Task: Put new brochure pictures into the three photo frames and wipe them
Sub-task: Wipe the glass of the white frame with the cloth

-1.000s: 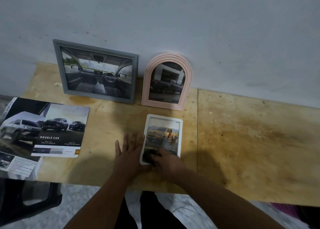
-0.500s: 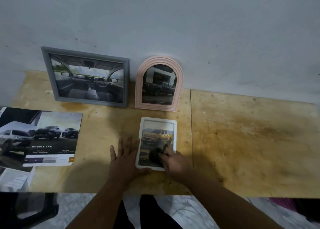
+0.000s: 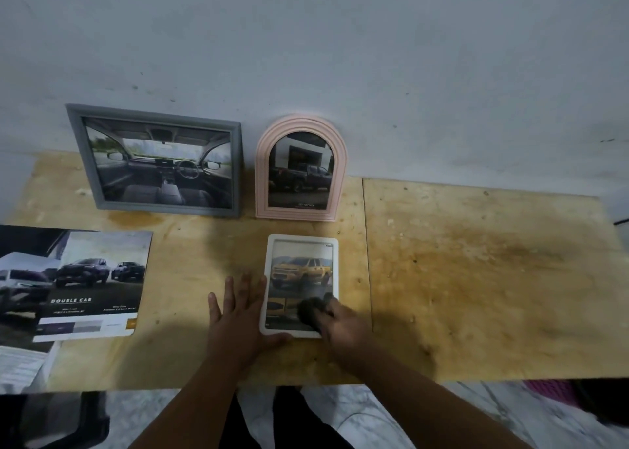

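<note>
Frames [image 3: 155,161] all hold pictures; we judge only wiping the white one [image 3: 301,241] remains, right hand [image 3: 340,322] gripping a cloth [image 3: 310,309], left hand [image 3: 240,312] flat.

brochure page [image 3: 93,288]: heading "DOUBLE CAB" in white capitals on its dark lower band; the smaller lines beneath it are too blurred to read
pink arched frame [image 3: 301,168]: the picture inside carries a small logo with the word "TOYOTA" at its bottom edge, only just readable

Home-ish: plywood table [image 3: 476,278], bare wall [image 3: 340,57]
</note>
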The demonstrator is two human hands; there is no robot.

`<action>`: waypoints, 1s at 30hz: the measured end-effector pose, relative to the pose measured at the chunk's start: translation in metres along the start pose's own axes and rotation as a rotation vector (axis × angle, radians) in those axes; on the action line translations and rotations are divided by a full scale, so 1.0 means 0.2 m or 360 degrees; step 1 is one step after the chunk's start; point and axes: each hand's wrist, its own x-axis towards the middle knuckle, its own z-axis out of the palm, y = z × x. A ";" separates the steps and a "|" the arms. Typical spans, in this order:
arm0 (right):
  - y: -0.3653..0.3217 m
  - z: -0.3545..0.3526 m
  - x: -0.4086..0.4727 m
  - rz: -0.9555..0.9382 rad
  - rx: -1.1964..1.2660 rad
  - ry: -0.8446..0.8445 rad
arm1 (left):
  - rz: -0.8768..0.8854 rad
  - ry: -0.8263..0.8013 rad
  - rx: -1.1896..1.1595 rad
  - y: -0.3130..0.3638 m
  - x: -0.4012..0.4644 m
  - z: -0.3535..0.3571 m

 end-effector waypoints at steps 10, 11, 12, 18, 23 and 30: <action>0.16 -0.30 0.26 0.0312 -0.0224 0.0097 | 0.0005 0.0004 -0.0020 0.00 -0.01 0.00; 0.12 -0.26 0.22 0.0287 -0.0217 0.0042 | 0.0012 0.0009 -0.0017 0.01 0.00 0.00; 0.09 -0.22 0.17 0.0346 -0.0100 0.0021 | 0.0015 0.0024 -0.0020 0.01 0.00 0.00; -0.13 0.04 -0.10 0.0283 0.0404 0.0004 | 0.0007 0.0070 -0.0050 0.00 0.01 0.04; 0.01 -0.24 0.19 0.0477 0.0438 0.0256 | 0.0010 0.0099 -0.0086 -0.01 0.01 0.05; -0.03 -0.09 0.29 0.0416 -0.0152 0.0053 | 0.0001 0.0120 -0.0086 0.00 0.00 0.05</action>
